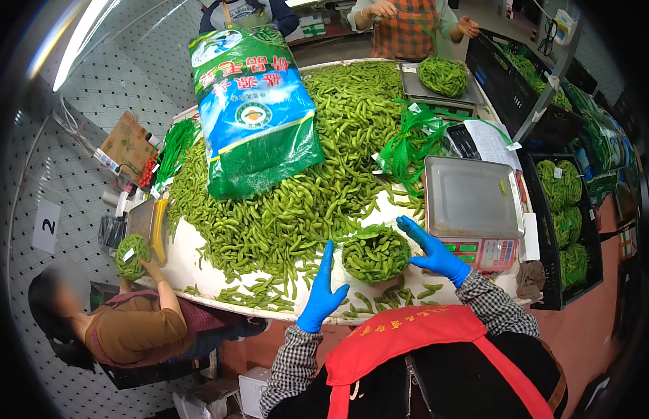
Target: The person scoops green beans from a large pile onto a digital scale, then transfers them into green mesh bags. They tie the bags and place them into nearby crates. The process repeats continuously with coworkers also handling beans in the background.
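A round, packed bundle of edamame pods (376, 256) sits on the white table (199, 272) before me, with loose pods around it. Whether a net or a bowl holds it is hard to tell. To its left, my left hand (323, 293), in a blue glove, has its fingers extended and thumb apart, holding nothing. My right hand (437, 254), also gloved in blue, is spread at the bundle's right side; light contact there cannot be ruled out. Beyond both hands rises a large heap of loose edamame pods (350, 136).
A digital scale (473, 196) stands at the right, near green mesh bags (411, 146). A printed plastic sack (254, 115) lies on the heap. Black crates (591, 262) flank the table. At left, a co-worker (136, 319) holds a netted bundle (130, 256); others stand opposite.
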{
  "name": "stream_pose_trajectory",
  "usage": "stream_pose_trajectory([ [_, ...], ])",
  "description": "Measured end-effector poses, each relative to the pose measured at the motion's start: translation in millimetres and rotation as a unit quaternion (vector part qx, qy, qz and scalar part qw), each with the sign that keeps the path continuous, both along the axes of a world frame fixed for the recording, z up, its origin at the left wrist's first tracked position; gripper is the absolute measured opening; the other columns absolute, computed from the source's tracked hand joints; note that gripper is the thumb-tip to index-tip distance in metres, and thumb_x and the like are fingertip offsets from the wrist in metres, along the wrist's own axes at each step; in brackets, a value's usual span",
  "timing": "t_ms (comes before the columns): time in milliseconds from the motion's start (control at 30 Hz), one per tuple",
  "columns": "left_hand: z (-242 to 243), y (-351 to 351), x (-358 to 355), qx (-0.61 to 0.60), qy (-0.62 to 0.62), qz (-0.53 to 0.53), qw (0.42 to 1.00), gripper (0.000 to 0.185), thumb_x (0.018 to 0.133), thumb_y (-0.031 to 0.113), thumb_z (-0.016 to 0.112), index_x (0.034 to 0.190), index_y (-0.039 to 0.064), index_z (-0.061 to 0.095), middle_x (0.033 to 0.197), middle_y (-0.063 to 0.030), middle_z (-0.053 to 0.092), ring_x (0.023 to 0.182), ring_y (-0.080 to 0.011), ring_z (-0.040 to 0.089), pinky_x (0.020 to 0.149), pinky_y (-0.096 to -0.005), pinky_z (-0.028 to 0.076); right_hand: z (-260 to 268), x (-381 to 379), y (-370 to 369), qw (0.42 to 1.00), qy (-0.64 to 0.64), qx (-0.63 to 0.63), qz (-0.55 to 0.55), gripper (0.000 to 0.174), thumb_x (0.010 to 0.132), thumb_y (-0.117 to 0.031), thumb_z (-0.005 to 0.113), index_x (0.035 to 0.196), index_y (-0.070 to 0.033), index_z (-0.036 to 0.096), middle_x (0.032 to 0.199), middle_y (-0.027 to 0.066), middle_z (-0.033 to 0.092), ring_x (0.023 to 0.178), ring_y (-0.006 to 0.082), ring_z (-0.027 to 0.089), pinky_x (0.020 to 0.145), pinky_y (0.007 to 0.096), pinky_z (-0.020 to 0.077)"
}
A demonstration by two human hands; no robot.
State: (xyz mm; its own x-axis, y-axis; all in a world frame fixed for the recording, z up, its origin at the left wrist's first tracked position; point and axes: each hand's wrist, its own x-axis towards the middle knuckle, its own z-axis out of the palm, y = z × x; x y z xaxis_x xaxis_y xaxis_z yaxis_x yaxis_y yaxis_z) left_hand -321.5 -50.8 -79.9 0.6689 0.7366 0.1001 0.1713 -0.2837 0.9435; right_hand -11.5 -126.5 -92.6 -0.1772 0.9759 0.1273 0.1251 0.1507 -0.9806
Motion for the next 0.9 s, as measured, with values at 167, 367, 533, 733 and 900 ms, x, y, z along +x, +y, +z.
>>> stream_pose_trajectory([
  [167, 0, -12, 2, -0.155, -0.134, 0.042, 0.978, 0.075, 0.089, 0.024, 0.059, 0.15, 0.001, 0.021, 0.155, -0.0153, 0.025, 0.143, -0.0267, 0.026, 0.117, -0.0393, 0.021, 7, -11, -8, 0.972, 0.228, -0.061, -0.004, 0.083, 0.091, -0.038, 0.063, 0.153, -0.006, 0.017, 0.156, 0.0108, 0.027, 0.145, 0.0227, 0.024, 0.119, 0.0373, 0.0191],
  [367, -16, -6, 12, -0.233, -0.146, 0.237, 0.932, 0.033, 0.099, 0.02, 0.052, 0.119, -0.004, 0.062, 0.118, -0.0137, 0.065, 0.109, -0.0208, 0.062, 0.096, -0.0336, 0.047, 16, -22, 5, 0.96, 0.111, -0.108, -0.234, 0.026, 0.096, -0.021, 0.055, 0.101, -0.002, 0.072, 0.101, 0.0066, 0.068, 0.099, 0.016, 0.062, 0.092, 0.0312, 0.0465],
  [533, -8, -14, 5, -0.202, -0.103, 0.238, 0.944, 0.025, 0.097, 0.018, 0.056, 0.109, -0.001, 0.067, 0.098, -0.0084, 0.069, 0.085, -0.0152, 0.063, 0.08, -0.0303, 0.05, 22, -5, 1, 0.953, 0.015, -0.172, -0.25, 0.021, 0.092, -0.013, 0.056, 0.103, -0.004, 0.072, 0.086, 0.0059, 0.065, 0.085, 0.0147, 0.062, 0.076, 0.0298, 0.0501],
  [733, 11, -21, 12, -0.267, -0.141, 0.19, 0.934, 0.023, 0.098, 0.017, 0.055, 0.106, -0.001, 0.066, 0.084, -0.0076, 0.066, 0.073, -0.0155, 0.061, 0.071, -0.0296, 0.05, 22, -16, -3, 0.922, 0.211, -0.242, -0.217, 0.018, 0.089, -0.009, 0.052, 0.1, -0.004, 0.066, 0.081, 0.006, 0.06, 0.067, 0.0152, 0.06, 0.065, 0.0259, 0.0522],
  [900, 57, 9, 14, -0.321, -0.415, 0.175, 0.833, 0.022, 0.099, 0.023, 0.053, 0.091, 0.003, 0.055, 0.062, 0.0013, 0.039, 0.056, -0.0098, 0.041, 0.052, -0.0255, 0.037, 7, -2, 20, 0.864, 0.451, -0.178, -0.132, 0.011, 0.085, -0.004, 0.048, 0.089, -0.005, 0.058, 0.085, 0.0062, 0.058, 0.072, 0.0166, 0.058, 0.065, 0.0318, 0.0505],
])
